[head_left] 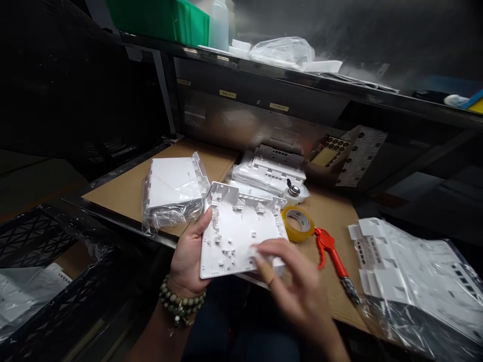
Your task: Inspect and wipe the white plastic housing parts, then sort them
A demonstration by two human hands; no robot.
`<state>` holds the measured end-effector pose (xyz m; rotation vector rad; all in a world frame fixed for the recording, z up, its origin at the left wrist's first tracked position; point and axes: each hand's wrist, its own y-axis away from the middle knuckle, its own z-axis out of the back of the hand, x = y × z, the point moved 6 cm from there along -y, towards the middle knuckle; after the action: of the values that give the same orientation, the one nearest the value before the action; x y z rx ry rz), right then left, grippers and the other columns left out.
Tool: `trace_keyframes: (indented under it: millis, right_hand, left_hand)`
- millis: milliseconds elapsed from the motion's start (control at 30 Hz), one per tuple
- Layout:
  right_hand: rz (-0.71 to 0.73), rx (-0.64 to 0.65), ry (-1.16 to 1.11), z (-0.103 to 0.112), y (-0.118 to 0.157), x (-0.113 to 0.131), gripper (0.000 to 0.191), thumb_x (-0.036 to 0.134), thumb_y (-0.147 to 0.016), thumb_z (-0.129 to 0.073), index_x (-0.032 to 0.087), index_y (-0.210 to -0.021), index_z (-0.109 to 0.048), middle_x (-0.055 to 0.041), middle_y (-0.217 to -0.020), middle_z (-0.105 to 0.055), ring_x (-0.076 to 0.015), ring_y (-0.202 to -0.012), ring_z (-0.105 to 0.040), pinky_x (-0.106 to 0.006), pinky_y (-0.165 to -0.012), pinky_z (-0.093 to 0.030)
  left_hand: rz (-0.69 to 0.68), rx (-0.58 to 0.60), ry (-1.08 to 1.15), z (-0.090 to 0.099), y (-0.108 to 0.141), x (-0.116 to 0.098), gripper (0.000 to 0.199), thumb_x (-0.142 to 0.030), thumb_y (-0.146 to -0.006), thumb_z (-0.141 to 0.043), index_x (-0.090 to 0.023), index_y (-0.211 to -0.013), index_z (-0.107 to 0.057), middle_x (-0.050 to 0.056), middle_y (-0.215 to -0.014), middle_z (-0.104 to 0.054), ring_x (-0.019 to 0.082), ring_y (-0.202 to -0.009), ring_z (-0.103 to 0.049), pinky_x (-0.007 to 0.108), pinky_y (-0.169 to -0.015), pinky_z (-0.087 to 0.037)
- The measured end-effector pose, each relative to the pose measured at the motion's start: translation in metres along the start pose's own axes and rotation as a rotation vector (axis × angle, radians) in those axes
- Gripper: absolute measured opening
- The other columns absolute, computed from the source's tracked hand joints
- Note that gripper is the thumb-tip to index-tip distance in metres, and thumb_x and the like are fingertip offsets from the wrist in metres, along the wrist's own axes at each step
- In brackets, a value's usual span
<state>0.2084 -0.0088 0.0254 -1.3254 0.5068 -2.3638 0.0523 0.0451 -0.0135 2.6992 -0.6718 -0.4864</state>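
My left hand (188, 261) grips a white plastic housing (241, 226) by its left edge, thumb on the rim. The housing is tilted so its inner side faces me, showing posts, clips and raised side walls. Over its lower right part, my right hand (290, 281) has thumb and index finger pinched together on a small white piece (252, 251). Motion blurs this piece, and its exact kind does not show. A tan band wraps one finger of the right hand. Part of the housing's lower right corner is hidden behind that hand.
Bagged white housings stand left (173, 183), behind (279, 163) and at right (415, 271). A yellow tape roll (298, 223), a red-handled tool (334, 251) and a metal-capped bottle (293, 191) are close by. A shelf (264, 68) crosses above; a black crate (75, 291) stands lower left.
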Motion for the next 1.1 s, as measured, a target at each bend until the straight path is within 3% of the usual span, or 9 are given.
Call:
trace_keyframes:
  millis: [133, 267, 433, 567, 667, 767, 867, 1033, 1100]
  right_hand:
    - [0.204, -0.016, -0.021, -0.039, 0.012, 0.045, 0.018, 0.016, -0.093, -0.069, 0.015, -0.111, -0.073, -0.0087, -0.096, -0.068, -0.0157, -0.085, -0.069, -0.024, -0.076, -0.058]
    - [0.305, -0.019, 0.060, -0.042, 0.018, 0.046, 0.017, 0.014, -0.093, -0.066, 0.011, -0.109, -0.072, -0.0097, -0.088, -0.069, -0.0177, -0.076, -0.066, -0.027, -0.065, -0.056]
    - [0.257, -0.056, 0.055, -0.037, 0.020, 0.043, 0.021, 0.011, -0.091, -0.068, 0.014, -0.111, -0.072, -0.0089, -0.090, -0.069, -0.0173, -0.078, -0.067, -0.027, -0.067, -0.057]
    - [0.257, -0.080, 0.075, -0.042, 0.021, 0.046, 0.019, 0.014, -0.093, -0.067, 0.013, -0.111, -0.073, -0.0089, -0.088, -0.069, -0.0179, -0.075, -0.066, -0.029, -0.066, -0.057]
    - [0.166, -0.103, 0.115, -0.023, 0.026, 0.026, 0.016, 0.014, -0.092, -0.068, 0.015, -0.106, -0.074, -0.0071, -0.088, -0.069, -0.0176, -0.076, -0.066, -0.029, -0.067, -0.056]
    - [-0.014, -0.333, 0.207, 0.026, 0.040, -0.009, 0.018, 0.011, -0.091, -0.069, 0.021, -0.104, -0.076, -0.0055, -0.096, -0.068, -0.0168, -0.087, -0.067, -0.029, -0.079, -0.057]
    - [-0.082, -0.521, 0.318, 0.064, 0.055, -0.031, 0.021, 0.011, -0.091, -0.070, 0.024, -0.106, -0.077, -0.0047, -0.100, -0.067, -0.0166, -0.092, -0.067, -0.030, -0.085, -0.056]
    - [-0.045, -0.413, 0.334, 0.064, 0.056, -0.037, 0.021, 0.011, -0.092, -0.070, 0.024, -0.107, -0.077, -0.0043, -0.099, -0.067, -0.0172, -0.094, -0.067, -0.031, -0.085, -0.057]
    - [-0.060, -0.432, 0.333, 0.063, 0.059, -0.036, 0.022, 0.010, -0.092, -0.069, 0.024, -0.107, -0.077, -0.0040, -0.098, -0.067, -0.0165, -0.092, -0.067, -0.030, -0.083, -0.057]
  left_hand:
    - [0.104, 0.187, -0.015, -0.017, 0.002, 0.019, 0.062, -0.044, -0.106, -0.024, -0.008, -0.152, -0.043, 0.022, -0.133, -0.069, 0.037, -0.123, -0.066, 0.055, -0.116, -0.041]
    - [0.082, 0.244, -0.034, -0.018, 0.004, 0.020, 0.062, -0.043, -0.107, -0.018, -0.010, -0.154, -0.042, 0.022, -0.134, -0.069, 0.037, -0.123, -0.066, 0.056, -0.117, -0.040]
    - [-0.046, 0.213, -0.011, -0.021, 0.003, 0.016, 0.057, -0.037, -0.107, -0.021, -0.016, -0.157, -0.038, 0.018, -0.136, -0.068, 0.036, -0.126, -0.065, 0.056, -0.119, -0.038]
    - [0.027, 0.292, -0.018, -0.023, 0.006, 0.019, 0.061, -0.040, -0.108, -0.011, -0.017, -0.157, -0.037, 0.015, -0.140, -0.066, 0.034, -0.134, -0.057, 0.054, -0.121, -0.034]
    - [0.041, 0.395, 0.003, -0.013, 0.008, 0.003, 0.060, -0.050, -0.108, -0.015, -0.023, -0.158, -0.034, 0.009, -0.147, -0.060, 0.033, -0.142, -0.046, 0.054, -0.122, -0.029]
    - [0.028, 0.456, 0.089, 0.002, 0.008, -0.019, 0.059, -0.055, -0.107, -0.019, -0.028, -0.158, -0.032, 0.005, -0.149, -0.056, 0.031, -0.145, -0.038, 0.054, -0.121, -0.026]
    - [0.058, 0.458, 0.154, 0.018, 0.008, -0.031, 0.054, -0.058, -0.106, -0.030, -0.037, -0.155, -0.036, -0.002, -0.142, -0.061, 0.029, -0.145, -0.036, 0.054, -0.120, -0.027]
    - [0.113, 0.409, 0.176, 0.044, 0.002, -0.033, 0.047, -0.059, -0.103, -0.042, -0.048, -0.148, -0.043, -0.010, -0.129, -0.067, 0.026, -0.145, -0.035, 0.050, -0.118, -0.032]
    - [0.135, 0.400, 0.190, 0.049, 0.000, -0.032, 0.046, -0.059, -0.102, -0.043, -0.051, -0.147, -0.042, -0.012, -0.131, -0.066, 0.026, -0.146, -0.036, 0.048, -0.118, -0.033]
